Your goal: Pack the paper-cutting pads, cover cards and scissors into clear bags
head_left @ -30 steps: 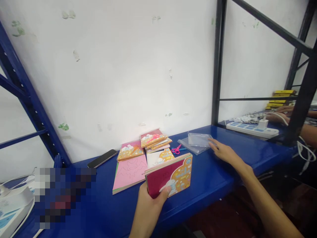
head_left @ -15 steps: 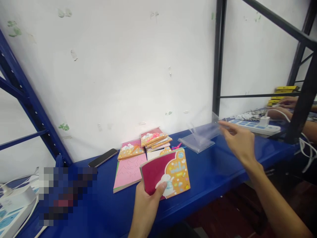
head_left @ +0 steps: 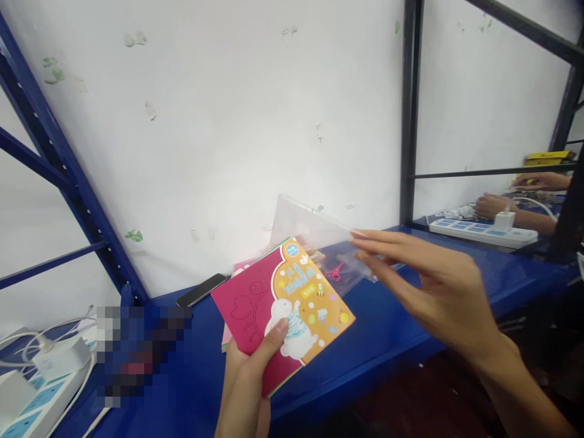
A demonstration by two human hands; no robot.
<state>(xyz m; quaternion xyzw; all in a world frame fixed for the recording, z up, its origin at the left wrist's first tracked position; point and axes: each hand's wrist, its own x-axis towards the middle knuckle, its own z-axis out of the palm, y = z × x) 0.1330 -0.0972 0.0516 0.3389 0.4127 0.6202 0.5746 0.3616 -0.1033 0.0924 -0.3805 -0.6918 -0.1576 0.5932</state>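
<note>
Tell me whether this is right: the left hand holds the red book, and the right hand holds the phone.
Not quite: the right hand holds clear plastic, not the phone, which lies on the blue table; the head view shows this. The left hand does hold the red book.

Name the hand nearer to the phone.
Left. The left hand, holding the booklet, is in front of the phone and to its right; the right hand, holding the clear sleeve, is much farther right.
</note>
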